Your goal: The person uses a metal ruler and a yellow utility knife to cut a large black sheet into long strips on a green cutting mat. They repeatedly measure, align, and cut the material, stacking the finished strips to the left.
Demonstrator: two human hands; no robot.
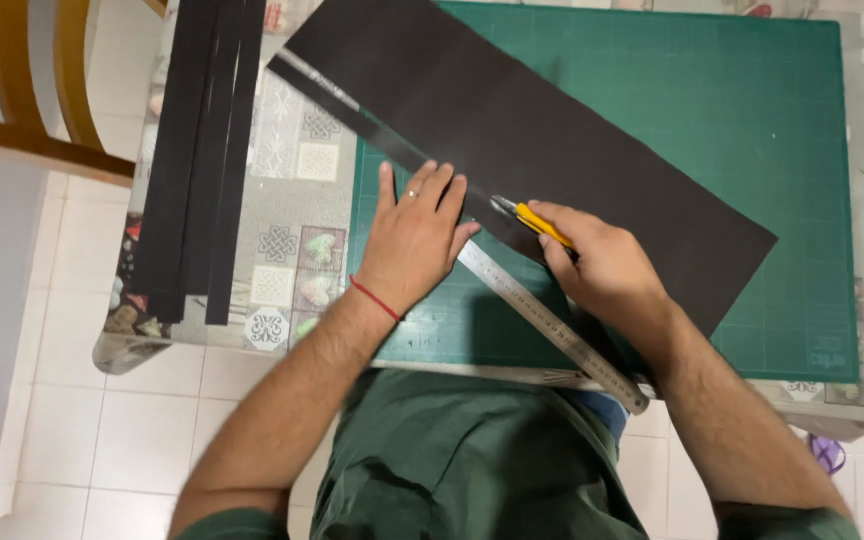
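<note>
A large black paper sheet [552,140] lies diagonally across a green cutting mat [752,120]. A long metal ruler [542,320] runs along the sheet's lower left edge. My left hand [414,235] lies flat with spread fingers, pressing the ruler down; a red string is tied at its wrist. My right hand [597,265] grips a yellow utility knife [532,222], its blade tip against the ruler's edge on the black paper, right beside my left fingertips.
Several cut black paper strips [202,150] lie on the patterned tablecloth [292,250] at the left. A wooden chair [42,110] stands at the far left over white floor tiles. The ruler's near end overhangs the table's front edge.
</note>
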